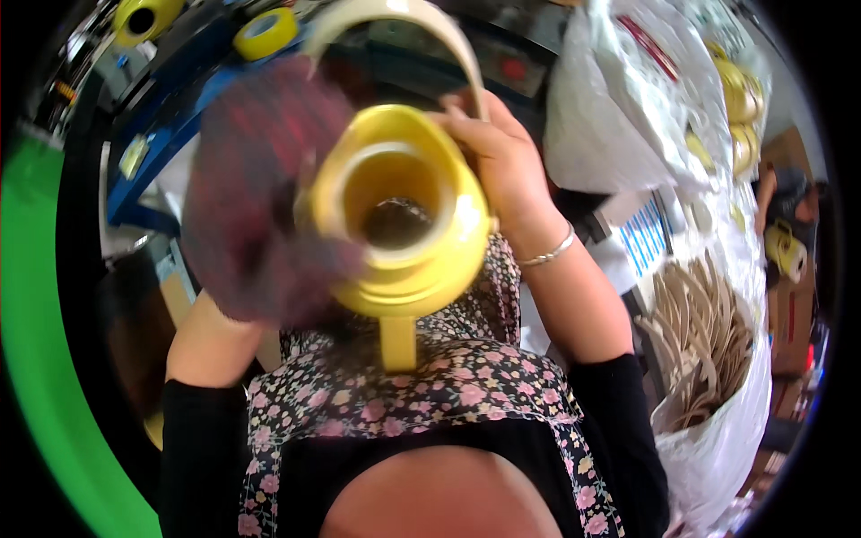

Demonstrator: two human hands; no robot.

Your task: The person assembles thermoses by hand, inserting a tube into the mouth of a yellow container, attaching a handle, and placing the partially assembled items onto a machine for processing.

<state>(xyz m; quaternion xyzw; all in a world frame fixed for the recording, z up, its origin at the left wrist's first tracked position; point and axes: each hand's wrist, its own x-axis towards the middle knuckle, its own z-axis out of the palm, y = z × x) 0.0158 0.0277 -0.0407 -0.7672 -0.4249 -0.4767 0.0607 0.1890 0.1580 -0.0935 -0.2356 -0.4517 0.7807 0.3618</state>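
I see a glossy yellow plastic part (pixel 399 211), round like a collar with a raised inner ring and a dark hollow in the middle, held close under the camera, above a floral apron. A short yellow tab sticks down from its lower edge. The right hand (pixel 502 157) is closed on its upper right rim, fingers curled over the edge, and a cream curved band (pixel 448 36) arches from there over the top. The left hand (pixel 260 188) sits against the part's left side, wrapped in a dark reddish glove or cloth and blurred, so I cannot tell its grip. To the right stands a white bag of beige bands (pixel 708 341); yellow tape rolls (pixel 265 31) lie above on the left.
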